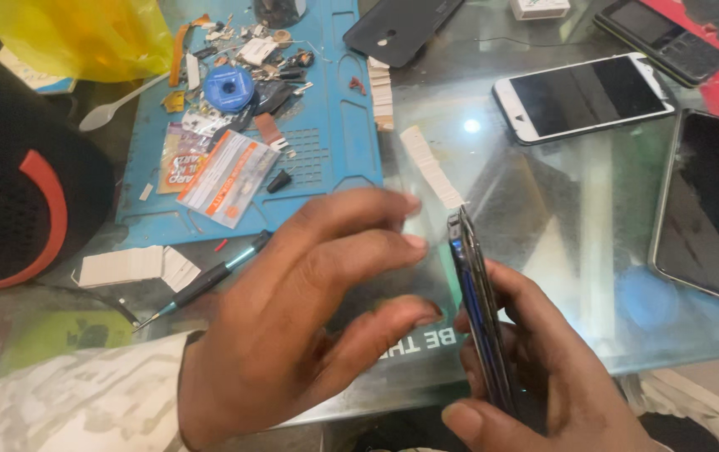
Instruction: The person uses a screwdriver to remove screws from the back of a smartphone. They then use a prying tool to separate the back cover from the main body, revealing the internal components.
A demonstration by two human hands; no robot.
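Note:
My right hand (560, 368) grips a dark smartphone (478, 301) held on edge, upright over the front of the glass table (543, 218). Its thin side faces me, with a blue glint along the frame. My left hand (292, 326) hovers just to the left of the phone with fingers spread and holds nothing; its fingertips are close to the phone's edge but apart from it. A screwdriver (204, 285) with a black and teal handle lies on the glass just left of my left hand.
A blue repair mat (326, 159) at the back left carries several small parts, a blue disc (230, 88) and a packet (227, 177). A white phone (585, 96), black phone (660, 38), tablet (715, 209), dark back cover (401, 29), yellow bag (75, 38), white spoon (117, 105) surround.

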